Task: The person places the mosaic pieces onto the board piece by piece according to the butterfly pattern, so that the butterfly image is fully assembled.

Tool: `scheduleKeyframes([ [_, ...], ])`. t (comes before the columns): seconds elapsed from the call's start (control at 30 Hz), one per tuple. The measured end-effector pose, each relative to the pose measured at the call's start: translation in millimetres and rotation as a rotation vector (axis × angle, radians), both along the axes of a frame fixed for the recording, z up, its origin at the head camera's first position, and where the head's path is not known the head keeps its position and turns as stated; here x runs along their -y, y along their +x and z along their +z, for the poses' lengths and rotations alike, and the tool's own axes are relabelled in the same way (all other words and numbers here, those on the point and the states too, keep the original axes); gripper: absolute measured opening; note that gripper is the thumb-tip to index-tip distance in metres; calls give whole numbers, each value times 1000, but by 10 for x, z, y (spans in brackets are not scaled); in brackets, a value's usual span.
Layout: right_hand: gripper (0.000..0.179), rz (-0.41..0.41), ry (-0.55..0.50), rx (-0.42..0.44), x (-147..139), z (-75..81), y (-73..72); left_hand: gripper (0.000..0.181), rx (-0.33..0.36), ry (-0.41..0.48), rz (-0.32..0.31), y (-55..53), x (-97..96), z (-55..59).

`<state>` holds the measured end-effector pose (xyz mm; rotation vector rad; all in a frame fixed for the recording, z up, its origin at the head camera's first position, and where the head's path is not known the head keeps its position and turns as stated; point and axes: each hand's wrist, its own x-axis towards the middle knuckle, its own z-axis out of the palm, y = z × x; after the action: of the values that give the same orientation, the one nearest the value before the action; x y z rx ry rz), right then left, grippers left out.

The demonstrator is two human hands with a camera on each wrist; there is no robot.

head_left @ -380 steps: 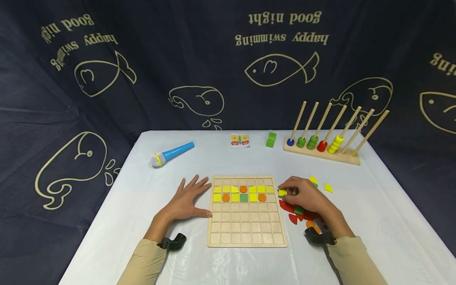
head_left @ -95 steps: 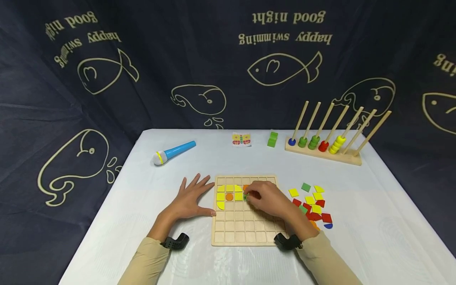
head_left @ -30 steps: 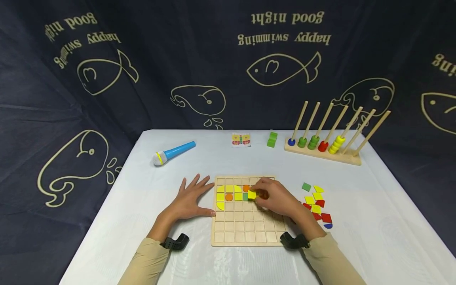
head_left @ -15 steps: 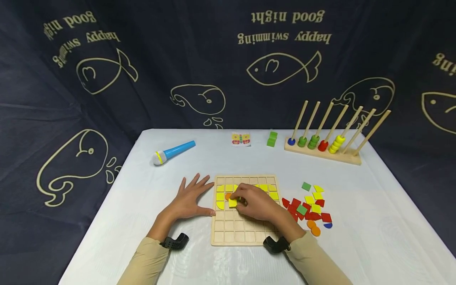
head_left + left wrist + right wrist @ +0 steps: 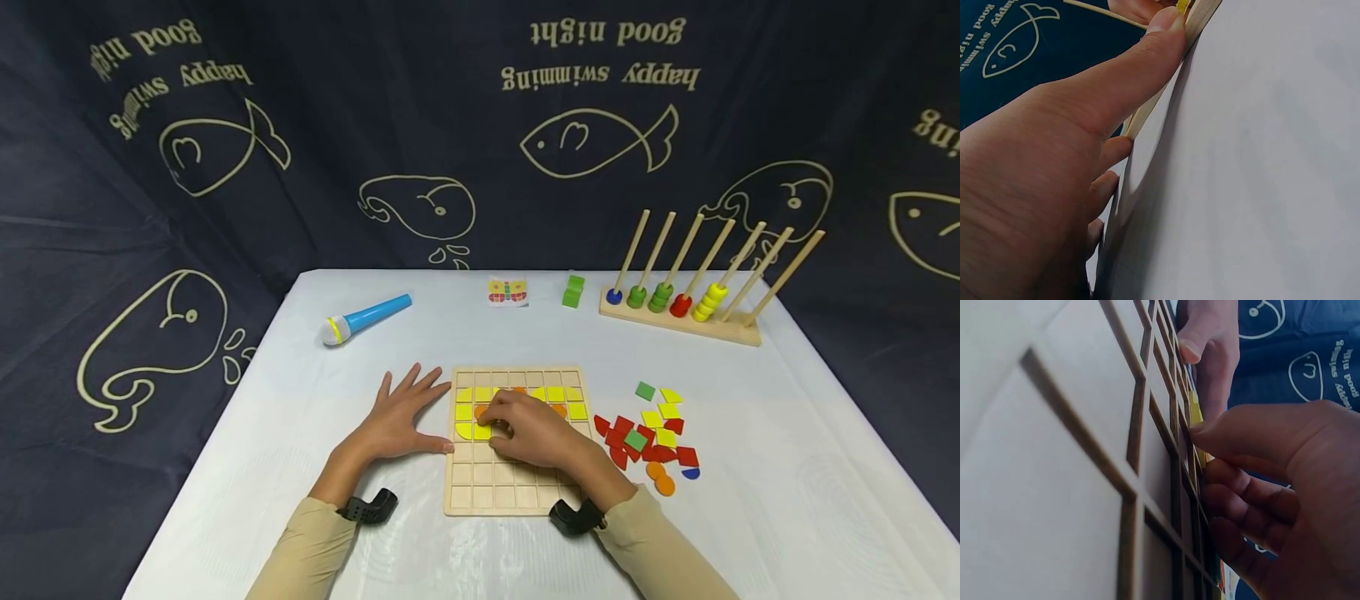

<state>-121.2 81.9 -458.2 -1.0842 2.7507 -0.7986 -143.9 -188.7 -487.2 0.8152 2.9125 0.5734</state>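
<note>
My left hand [image 5: 393, 425] lies with fingers spread along the left side of the wooden grid board [image 5: 450, 492]. Its thumb touches the board's edge, as the left wrist view also shows. Over the board's left middle, my right hand [image 5: 528, 429] has bent fingers, with index finger and thumb at a yellow square tile [image 5: 481, 432]. That tile lies in the third row, beside a yellow quarter-round tile [image 5: 463, 431]. In the right wrist view, the thumb [image 5: 1210, 431] is close against the yellow piece. Yellow and orange tiles fill cells of the upper rows; my right hand hides some.
Loose red, yellow, green, orange and blue tiles [image 5: 660, 454] lie right of the board. Behind stand a bead abacus [image 5: 678, 321] and green blocks [image 5: 573, 292]. A butterfly picture card [image 5: 507, 292] and a toy microphone [image 5: 367, 318] lie near the back.
Between 1 and 0.5 s ago, my right hand moved left across the board with a yellow square tile. That tile was tilted and now lies flat in its cell. My left hand stays put.
</note>
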Motion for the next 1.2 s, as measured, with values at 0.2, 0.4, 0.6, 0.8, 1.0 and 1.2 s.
scheduleKeyframes([
  [0.2,21,-35,-15,-21,6,-3,-3,102,2,-5,5,4,3,7],
  [0.4,18,-67,-42,-43,-63,-2,-6,103,12,-3,6,9,-11,11],
  [0.6,15,-112,-70,-49,-318,28,-33,103,2,3,10,2,-15,12],
  [0.8,16,-208,-96,-10,-668,59,-37,103,-1,9,8,3,-5,4],
  [1.0,19,-317,-97,8,-1143,54,-19,103,3,13,9,11,-5,4],
  [1.2,21,-426,-68,38,-1638,8,40,103,7,5,12,9,-15,11],
])
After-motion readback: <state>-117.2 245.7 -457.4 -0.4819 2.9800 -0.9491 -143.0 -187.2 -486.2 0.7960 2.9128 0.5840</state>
